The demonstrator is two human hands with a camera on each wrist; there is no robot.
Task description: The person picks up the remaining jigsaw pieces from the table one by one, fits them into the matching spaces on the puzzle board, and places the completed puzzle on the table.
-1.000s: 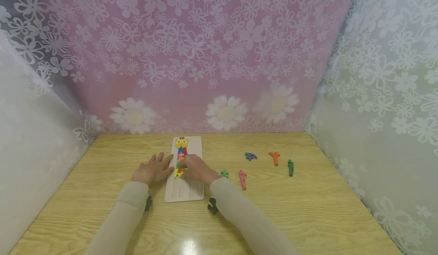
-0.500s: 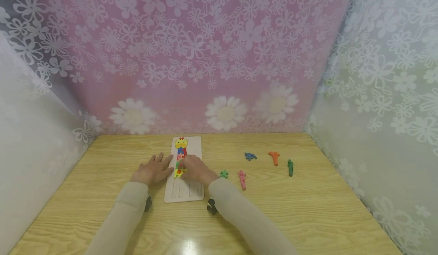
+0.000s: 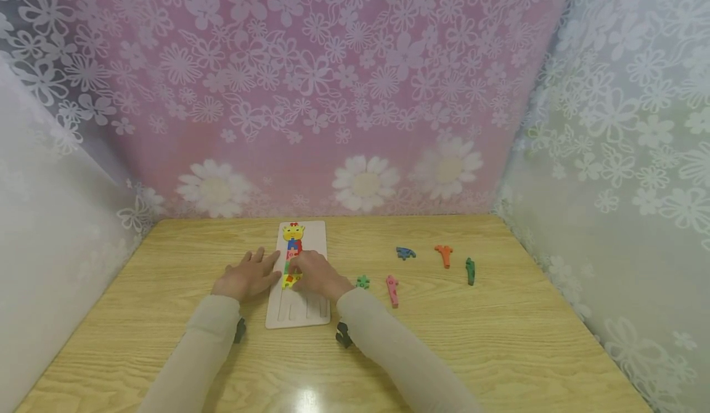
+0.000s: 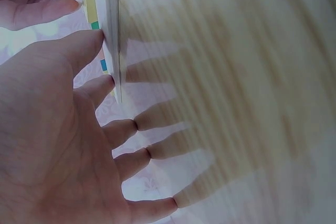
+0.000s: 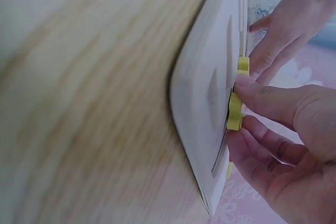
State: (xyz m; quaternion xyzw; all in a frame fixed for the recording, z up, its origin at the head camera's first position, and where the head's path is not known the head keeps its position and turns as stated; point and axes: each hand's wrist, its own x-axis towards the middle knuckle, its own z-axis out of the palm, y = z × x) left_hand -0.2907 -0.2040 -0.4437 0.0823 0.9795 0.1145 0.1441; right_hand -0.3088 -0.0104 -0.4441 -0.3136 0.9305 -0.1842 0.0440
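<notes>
A pale wooden puzzle board [image 3: 313, 234] lies on the table, with a yellow giraffe head [image 3: 294, 232] at its far end and blue, red, pink and green pieces below it. My right hand [image 3: 317, 276] pinches a yellow puzzle piece [image 5: 234, 111] at the board's surface, thumb on one side and fingers on the other. The grooves nearer me show bare wood. My left hand [image 3: 248, 275] lies spread at the board's left edge, its thumb and index fingertips touching the rim and the other fingertips on the table.
Right of the board lie loose puzzle pieces: a light green one [image 3: 363, 282], a pink one [image 3: 392, 291], a blue one [image 3: 405, 253], an orange one [image 3: 444, 256] and a dark green one [image 3: 470, 271]. Flowered cloth [image 3: 355, 92] rises behind the table [image 3: 499, 351] and at both sides.
Both hands keep their places at the board and the loose pieces lie as before. Only a very slight shift of the whole head view shows.
</notes>
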